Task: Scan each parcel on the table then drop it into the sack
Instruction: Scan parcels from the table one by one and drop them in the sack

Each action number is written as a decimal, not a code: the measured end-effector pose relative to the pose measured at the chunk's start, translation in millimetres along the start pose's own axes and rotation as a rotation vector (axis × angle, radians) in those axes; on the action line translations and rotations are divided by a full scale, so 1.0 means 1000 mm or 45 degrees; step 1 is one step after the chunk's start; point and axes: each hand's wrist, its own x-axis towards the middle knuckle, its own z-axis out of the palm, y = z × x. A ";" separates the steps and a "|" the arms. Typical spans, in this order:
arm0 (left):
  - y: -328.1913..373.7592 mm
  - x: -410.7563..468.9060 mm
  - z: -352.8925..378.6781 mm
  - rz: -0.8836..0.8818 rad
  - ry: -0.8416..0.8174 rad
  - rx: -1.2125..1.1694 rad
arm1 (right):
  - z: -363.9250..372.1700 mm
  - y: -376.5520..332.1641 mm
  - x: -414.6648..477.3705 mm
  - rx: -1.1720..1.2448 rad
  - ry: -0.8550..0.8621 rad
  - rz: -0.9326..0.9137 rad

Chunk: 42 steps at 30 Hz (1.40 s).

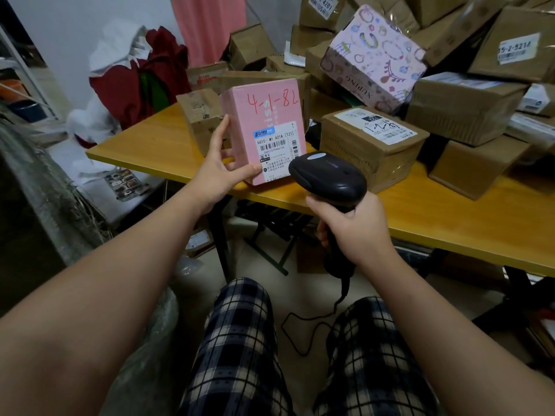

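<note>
Hands both busy. The left hand (220,169) grips the pink parcel (267,115) upright over the bench's (450,211) near edge, thumb on its front. The black scanner (327,175) points at the label (279,148), with the right hand (351,229) wrapped round its handle. Brown boxes (375,145) piled up further right.

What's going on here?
A seated person is scanning parcels. The left hand holds a pink box upright at the near edge of the table, with its label facing the camera. The right hand grips a black scanner whose head sits just in front of that label. Brown boxes are piled on the table behind. The pink box is not yet in a sack.
</note>
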 end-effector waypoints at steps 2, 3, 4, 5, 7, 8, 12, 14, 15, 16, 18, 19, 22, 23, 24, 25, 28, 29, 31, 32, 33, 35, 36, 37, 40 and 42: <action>0.000 -0.002 0.002 0.016 -0.004 -0.025 | 0.002 0.001 0.001 0.012 -0.009 -0.016; 0.001 -0.005 0.004 0.031 0.010 -0.035 | 0.003 0.001 0.001 0.014 -0.013 -0.027; 0.003 -0.010 0.007 0.053 0.038 -0.054 | 0.005 0.001 0.001 0.020 -0.016 -0.035; 0.005 -0.015 0.009 0.081 0.078 -0.091 | 0.008 0.001 0.001 0.028 -0.016 -0.044; 0.011 -0.029 0.009 0.141 0.170 -0.190 | 0.015 0.002 0.001 0.060 -0.017 -0.068; 0.014 -0.037 0.006 0.163 0.215 -0.223 | 0.020 0.001 0.000 0.077 -0.029 -0.089; 0.013 -0.088 -0.020 0.175 0.344 -0.204 | 0.054 -0.006 -0.001 0.130 -0.169 -0.201; 0.004 -0.122 -0.038 0.136 0.413 -0.165 | 0.080 -0.008 -0.003 0.122 -0.258 -0.229; -0.002 -0.140 -0.047 0.121 0.456 -0.159 | 0.094 -0.006 -0.005 0.105 -0.307 -0.232; -0.009 -0.159 -0.058 0.106 0.514 -0.153 | 0.108 -0.004 -0.007 0.082 -0.360 -0.211; -0.025 -0.196 -0.079 0.055 0.682 -0.117 | 0.138 0.003 -0.013 0.012 -0.482 -0.155; -0.034 -0.213 -0.091 0.017 0.778 -0.091 | 0.153 0.006 -0.015 -0.037 -0.552 -0.137; -0.060 -0.254 -0.123 -0.075 1.056 -0.024 | 0.196 0.015 -0.019 -0.280 -0.744 -0.127; -0.069 -0.263 -0.132 -0.109 1.141 -0.004 | 0.209 0.016 -0.020 -0.339 -0.807 -0.144; -0.079 -0.271 -0.141 -0.153 1.209 0.021 | 0.222 0.018 -0.019 -0.394 -0.855 -0.166; -0.089 -0.277 -0.150 -0.197 1.252 0.050 | 0.233 0.019 -0.018 -0.438 -0.895 -0.199; -0.123 -0.290 -0.177 -0.400 1.288 0.239 | 0.266 0.021 -0.013 -0.523 -1.011 -0.257; -0.134 -0.292 -0.184 -0.487 1.249 0.347 | 0.276 0.024 -0.010 -0.528 -1.051 -0.255; -0.153 -0.287 -0.195 -0.714 1.140 0.542 | 0.295 0.033 -0.006 -0.502 -1.121 -0.255; -0.162 -0.282 -0.198 -0.829 1.075 0.610 | 0.304 0.038 -0.005 -0.471 -1.142 -0.244; -0.169 -0.275 -0.201 -0.927 0.996 0.661 | 0.311 0.044 -0.005 -0.422 -1.152 -0.218; -0.184 -0.260 -0.207 -1.089 0.816 0.762 | 0.324 0.056 -0.005 -0.325 -1.147 -0.156; -0.194 -0.256 -0.211 -1.157 0.721 0.837 | 0.329 0.063 -0.005 -0.303 -1.145 -0.112; -0.201 -0.252 -0.213 -1.211 0.620 0.927 | 0.333 0.069 -0.005 -0.305 -1.146 -0.069; -0.211 -0.243 -0.213 -1.238 0.431 1.166 | 0.335 0.082 -0.005 -0.277 -1.136 0.002; -0.208 -0.238 -0.212 -1.168 0.498 1.175 | 0.329 0.084 -0.003 -0.243 -1.104 0.036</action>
